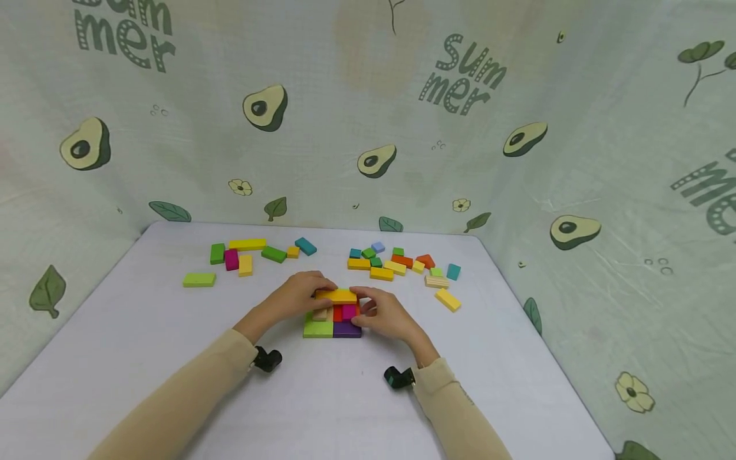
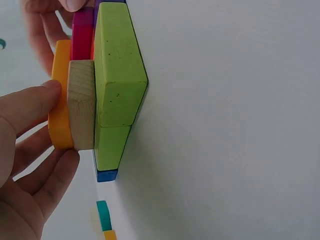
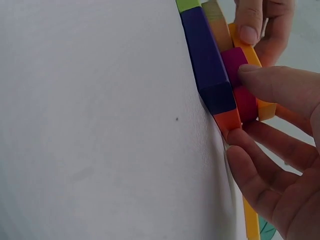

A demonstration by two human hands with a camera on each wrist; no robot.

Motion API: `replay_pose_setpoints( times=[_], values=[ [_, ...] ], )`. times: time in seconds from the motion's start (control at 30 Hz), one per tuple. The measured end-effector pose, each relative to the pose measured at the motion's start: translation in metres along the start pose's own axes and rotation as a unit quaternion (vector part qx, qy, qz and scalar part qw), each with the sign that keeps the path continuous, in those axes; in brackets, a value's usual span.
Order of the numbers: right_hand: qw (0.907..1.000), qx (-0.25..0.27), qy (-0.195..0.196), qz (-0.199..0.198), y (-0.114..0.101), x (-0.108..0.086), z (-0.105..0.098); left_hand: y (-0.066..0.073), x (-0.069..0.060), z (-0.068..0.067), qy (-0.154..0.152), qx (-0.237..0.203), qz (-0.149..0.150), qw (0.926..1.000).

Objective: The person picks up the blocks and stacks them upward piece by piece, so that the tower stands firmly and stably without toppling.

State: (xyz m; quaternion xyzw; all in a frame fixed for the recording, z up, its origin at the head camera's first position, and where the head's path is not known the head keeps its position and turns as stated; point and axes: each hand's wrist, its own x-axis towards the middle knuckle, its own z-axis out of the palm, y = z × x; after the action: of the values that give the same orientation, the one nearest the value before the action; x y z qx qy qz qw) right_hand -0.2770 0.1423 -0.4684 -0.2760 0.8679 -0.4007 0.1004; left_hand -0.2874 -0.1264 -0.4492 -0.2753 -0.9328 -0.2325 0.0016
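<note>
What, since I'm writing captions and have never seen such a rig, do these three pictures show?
There is no machine here, just a person's bare left hand and right hand. The wide picture comes from a camera on the head, looking forward and down. The two close, sideways-looking ones come from cameras worn on the wrists, one on each.

On the white table, a small stack has a light green block and a purple block at the front of its base. Loose coloured blocks lie scattered farther back. The left hand grips a yellow block on top of the stack; the right thumb touches a magenta block beneath it.
</note>
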Motion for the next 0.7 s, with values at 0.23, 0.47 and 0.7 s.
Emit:
replay_pose_setpoints(
  times=[0.23, 0.47, 0.7],
  values=[
    [1.0, -0.005, 0.004, -0.001, -0.0008, -0.0002, -0.0001, -0.0037, -0.0037, -0.0036, -0.009, -0.013, 0.016, 0.9998],
    [1.0, -0.004, 0.002, -0.004, -0.0012, 0.0003, 0.0001, -0.0041, -0.0047, -0.0046, -0.011, -0.011, 0.019, 0.9997],
    [1.0, -0.003, 0.002, -0.003, -0.0002, -0.0002, 0.0007, -0.0038, -0.0045, -0.0039, -0.01, -0.011, 0.014, 0.9998]
  ],
)
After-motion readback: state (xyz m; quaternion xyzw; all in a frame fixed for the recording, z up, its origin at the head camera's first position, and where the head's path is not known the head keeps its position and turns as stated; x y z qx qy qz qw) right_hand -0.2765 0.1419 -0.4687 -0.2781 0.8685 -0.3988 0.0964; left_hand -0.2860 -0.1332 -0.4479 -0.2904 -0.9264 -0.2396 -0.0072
